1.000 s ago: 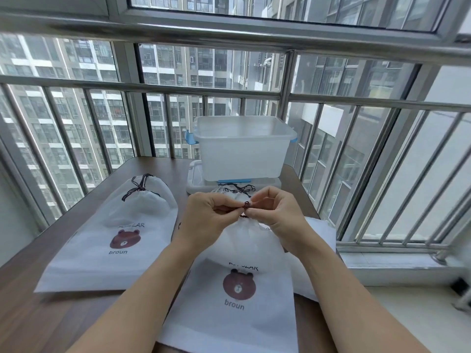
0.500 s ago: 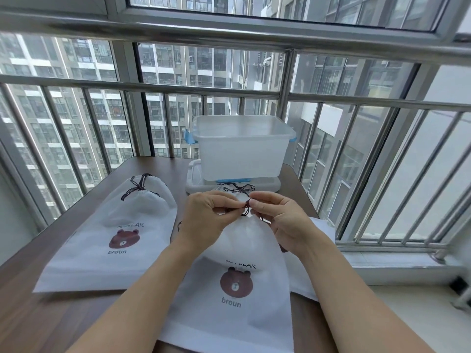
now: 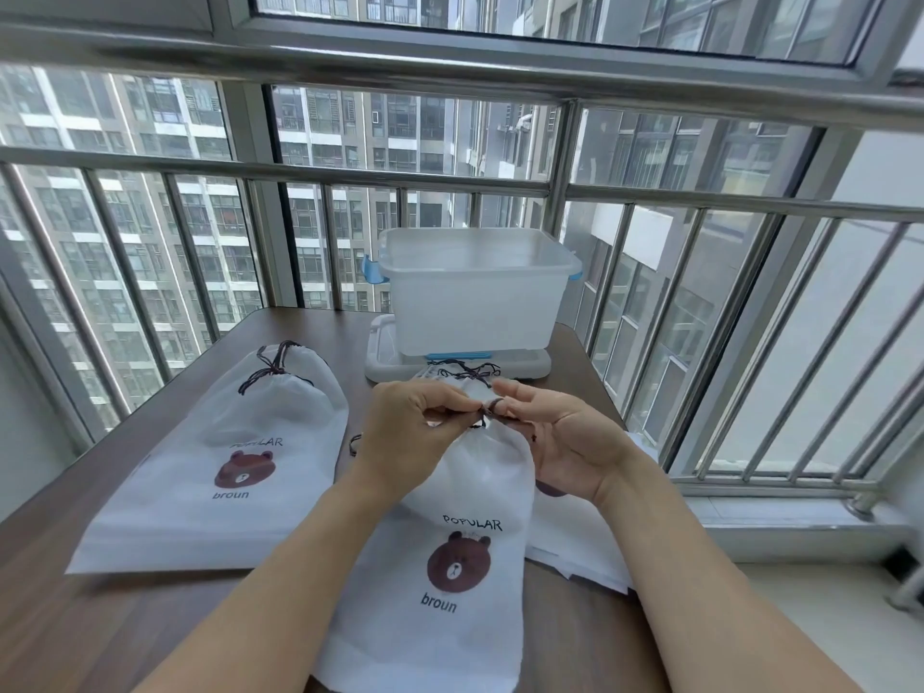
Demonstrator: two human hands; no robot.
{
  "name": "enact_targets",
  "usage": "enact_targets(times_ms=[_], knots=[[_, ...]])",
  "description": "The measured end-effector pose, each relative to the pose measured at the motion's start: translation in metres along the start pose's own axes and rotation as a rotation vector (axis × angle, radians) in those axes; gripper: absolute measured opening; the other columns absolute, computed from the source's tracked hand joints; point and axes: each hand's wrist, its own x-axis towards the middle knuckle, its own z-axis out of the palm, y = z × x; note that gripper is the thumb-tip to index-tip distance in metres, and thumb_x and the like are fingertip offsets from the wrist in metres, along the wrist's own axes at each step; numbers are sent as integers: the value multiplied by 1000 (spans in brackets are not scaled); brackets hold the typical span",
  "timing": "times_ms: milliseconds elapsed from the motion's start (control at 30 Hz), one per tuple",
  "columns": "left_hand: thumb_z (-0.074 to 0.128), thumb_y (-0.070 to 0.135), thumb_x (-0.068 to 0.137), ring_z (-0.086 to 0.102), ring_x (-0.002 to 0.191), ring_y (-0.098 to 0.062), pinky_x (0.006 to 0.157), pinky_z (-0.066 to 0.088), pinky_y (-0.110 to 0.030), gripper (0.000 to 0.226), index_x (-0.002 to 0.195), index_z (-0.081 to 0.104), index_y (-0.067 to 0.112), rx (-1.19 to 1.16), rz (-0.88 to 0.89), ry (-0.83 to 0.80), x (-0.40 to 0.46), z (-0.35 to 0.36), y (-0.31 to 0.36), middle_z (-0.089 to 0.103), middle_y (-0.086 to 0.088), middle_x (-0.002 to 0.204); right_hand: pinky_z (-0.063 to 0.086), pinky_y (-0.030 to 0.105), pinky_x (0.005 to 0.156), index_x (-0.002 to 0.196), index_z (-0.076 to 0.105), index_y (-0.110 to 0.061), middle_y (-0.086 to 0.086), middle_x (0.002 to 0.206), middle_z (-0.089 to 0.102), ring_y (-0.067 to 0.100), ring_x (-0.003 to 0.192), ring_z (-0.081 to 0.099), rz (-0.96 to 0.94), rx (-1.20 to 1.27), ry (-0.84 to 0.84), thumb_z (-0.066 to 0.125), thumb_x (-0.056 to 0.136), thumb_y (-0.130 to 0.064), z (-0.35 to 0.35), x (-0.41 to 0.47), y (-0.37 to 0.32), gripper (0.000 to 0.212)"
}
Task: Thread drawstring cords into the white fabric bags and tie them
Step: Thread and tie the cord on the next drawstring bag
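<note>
A white fabric bag [image 3: 450, 567] with a brown bear print lies on the table in front of me, its top gathered. My left hand [image 3: 410, 432] pinches the dark drawstring cord [image 3: 481, 417] at the bag's mouth. My right hand [image 3: 555, 437] has its palm turned up, and the cord is looped around one of its fingers. A second bear bag [image 3: 215, 457], gathered and tied with a dark cord [image 3: 272, 370], lies to the left. More dark cords [image 3: 465, 368] lie just beyond my hands.
A translucent plastic bin [image 3: 475, 292] stands on its lid [image 3: 385, 362] at the back of the brown table [image 3: 75, 632]. More white bags [image 3: 580, 542] lie under my right forearm. Metal window bars [image 3: 350, 172] close off the far and right sides.
My right hand has opened and turned palm up, with the cord now wrapped around a finger. The left hand keeps its pinch at the bag's mouth.
</note>
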Motion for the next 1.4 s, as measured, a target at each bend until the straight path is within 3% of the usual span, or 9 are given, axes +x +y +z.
enact_targets(times_ms=[167,333,467,567,700,933,1100,1300,1400], knots=[[86,4,73,72,73,-4,71,60,-25,15,85,81,12,66,56,-86,-2,-1,1,77,5,82,33,25,48,101,74,-14,7,75,54,16,56,41,-57,-607,91,85,73,-46,8,-1,1,44],[82,1,76,75,74,-12,73,58,-21,13,86,81,9,-71,-161,-214,3,-7,2,77,2,77,27,33,56,92,79,-16,4,65,42,20,59,34,-292,-1007,66,86,80,-17,2,-1,-1,15],[81,2,78,72,70,-28,69,58,-29,11,88,78,7,-185,-279,-229,6,-11,-1,76,-10,77,37,33,56,89,81,-26,9,64,56,17,59,41,-472,-1173,72,82,83,-28,-2,5,4,7],[80,4,80,66,62,-20,64,56,-28,12,88,73,8,-210,-338,-213,6,-11,1,76,-11,75,41,34,46,87,80,-32,10,64,61,13,53,42,-555,-1270,117,77,86,-31,-2,7,9,3],[82,8,79,63,55,-14,57,52,-23,16,89,70,11,-168,-360,-177,7,-9,1,75,-9,70,32,25,52,80,78,-26,-6,52,42,9,51,34,-650,-1269,145,78,87,-21,0,8,13,8],[71,-4,86,70,73,-15,68,54,-23,26,108,71,10,-313,-360,-242,11,-20,-2,77,-6,83,35,23,60,92,80,-19,-5,63,61,6,60,46,-606,-1104,139,71,93,-15,-5,15,12,10],[72,4,88,62,63,-5,62,49,-19,12,89,77,15,-137,-278,-153,11,-17,-4,73,1,73,39,10,62,96,75,-4,-12,70,66,-2,62,53,-540,-844,40,64,97,-6,1,12,13,11],[80,16,82,60,83,-7,66,44,-14,13,92,80,24,156,-42,-77,6,-6,-7,66,7,87,38,19,64,88,74,-14,-8,69,60,6,66,47,-517,-835,89,63,99,-11,3,17,19,15],[77,10,83,57,71,0,64,40,-11,14,90,80,22,114,-98,-117,5,-4,-4,66,11,79,40,29,69,90,75,-15,2,75,62,16,72,48,-540,-859,101,66,95,-18,3,20,21,11]])
